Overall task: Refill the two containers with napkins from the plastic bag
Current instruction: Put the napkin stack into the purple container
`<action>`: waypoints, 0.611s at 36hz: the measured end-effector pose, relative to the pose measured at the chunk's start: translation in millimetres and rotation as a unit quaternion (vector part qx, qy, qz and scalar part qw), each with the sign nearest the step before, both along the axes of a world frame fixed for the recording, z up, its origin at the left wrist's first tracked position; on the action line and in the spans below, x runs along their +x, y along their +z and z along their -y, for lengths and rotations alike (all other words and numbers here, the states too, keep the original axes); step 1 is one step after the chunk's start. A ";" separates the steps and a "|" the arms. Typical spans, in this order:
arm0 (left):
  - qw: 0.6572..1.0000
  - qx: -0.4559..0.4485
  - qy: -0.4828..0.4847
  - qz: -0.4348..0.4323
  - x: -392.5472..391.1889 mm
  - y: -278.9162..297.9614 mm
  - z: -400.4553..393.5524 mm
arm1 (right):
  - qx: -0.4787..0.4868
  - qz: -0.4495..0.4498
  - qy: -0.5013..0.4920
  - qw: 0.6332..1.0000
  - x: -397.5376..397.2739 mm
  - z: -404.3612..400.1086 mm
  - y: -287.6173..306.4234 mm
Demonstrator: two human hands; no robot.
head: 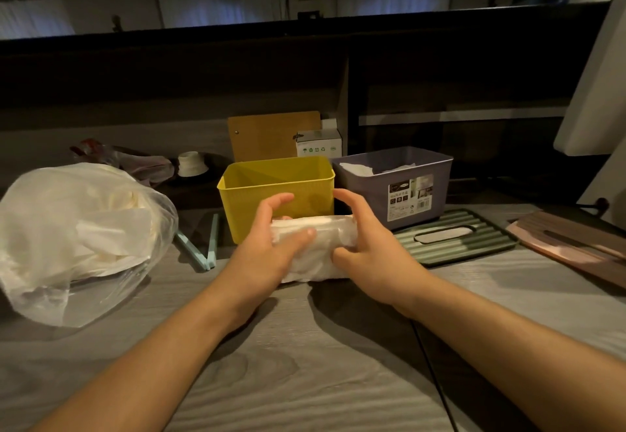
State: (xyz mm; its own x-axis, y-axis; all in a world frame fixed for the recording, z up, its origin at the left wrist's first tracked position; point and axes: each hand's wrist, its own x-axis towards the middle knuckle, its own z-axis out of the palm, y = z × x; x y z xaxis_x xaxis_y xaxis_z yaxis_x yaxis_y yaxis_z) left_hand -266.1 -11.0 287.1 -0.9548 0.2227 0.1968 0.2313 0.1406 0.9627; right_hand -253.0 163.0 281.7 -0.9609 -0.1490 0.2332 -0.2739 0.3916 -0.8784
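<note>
Grey wooden surface (pixel 305 381) carries a plastic bag (pixel 74 238) of napkins at left, then a yellow container (pixel 276 191) beside a purple container (pixel 394 184). Before the yellow one, left hand (pixel 271 245) and right hand (pixel 369 245) each grip a napkin stack (pixel 318 248).

Open surface (pixel 305 381) nearest the person. Left side blocked by the bulging plastic bag (pixel 74 235); pale blue sticks (pixel 203 245) lie in the narrow lane between it and the yellow container (pixel 276 191). Purple container (pixel 396 184) stands just beside the yellow one, almost no gap. Both tops open from above. Right: green ribbed lid (pixel 457 238) and brown lid (pixel 576 238) lie flat. Behind, a board (pixel 271 137) and small white box (pixel 318 145) close the rear.
</note>
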 end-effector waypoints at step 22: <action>0.965 0.183 -0.113 0.152 15.8 8.5 -6.2 | -0.263 -0.026 -0.099 0.959 8.6 -3.1 41.0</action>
State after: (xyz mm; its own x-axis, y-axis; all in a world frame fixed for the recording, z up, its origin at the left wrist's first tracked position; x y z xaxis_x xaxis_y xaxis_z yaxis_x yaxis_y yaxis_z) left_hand -250.3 -4.7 295.7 -0.9160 0.4006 0.0202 -0.0848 -0.2428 0.9664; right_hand -244.4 166.2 322.7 -0.9430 0.1874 0.2749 -0.2890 -0.0522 -0.9559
